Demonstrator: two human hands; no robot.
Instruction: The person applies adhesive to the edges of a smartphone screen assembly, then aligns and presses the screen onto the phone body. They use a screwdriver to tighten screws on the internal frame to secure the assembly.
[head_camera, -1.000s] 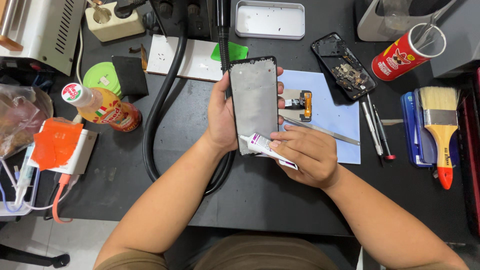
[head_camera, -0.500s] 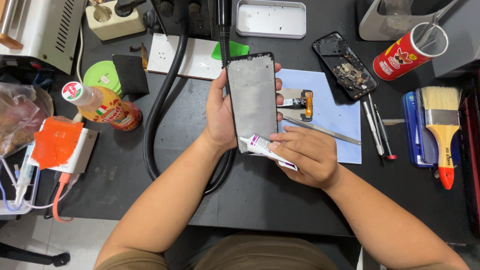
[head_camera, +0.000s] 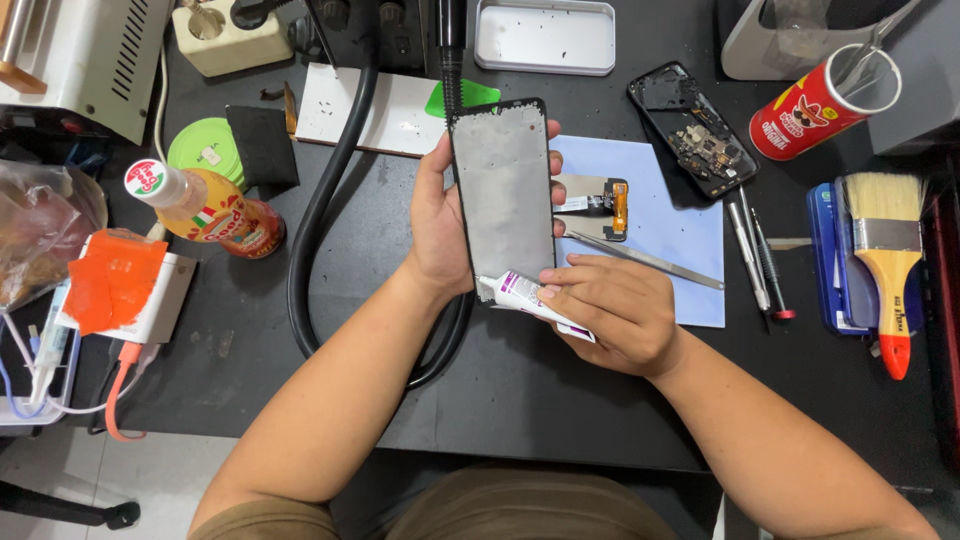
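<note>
Black table (head_camera: 250, 400) underneath — left hand (head_camera: 440, 225) grips the phone screen (head_camera: 503, 195) upright so right hand (head_camera: 610, 315), fingers pinching a small tube (head_camera: 525, 298), reaches its bottom edge.

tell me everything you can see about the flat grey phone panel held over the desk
The flat grey phone panel with a thin black frame is a tall rectangle, its dull, faintly speckled grey face turned up toward the camera. It stands nearly lengthwise, slightly tilted, above the black desk. The left hand grips its left edge, fingertips showing at the right edge. The nozzle of a small white tube, held in the right hand, meets its bottom edge.
</note>
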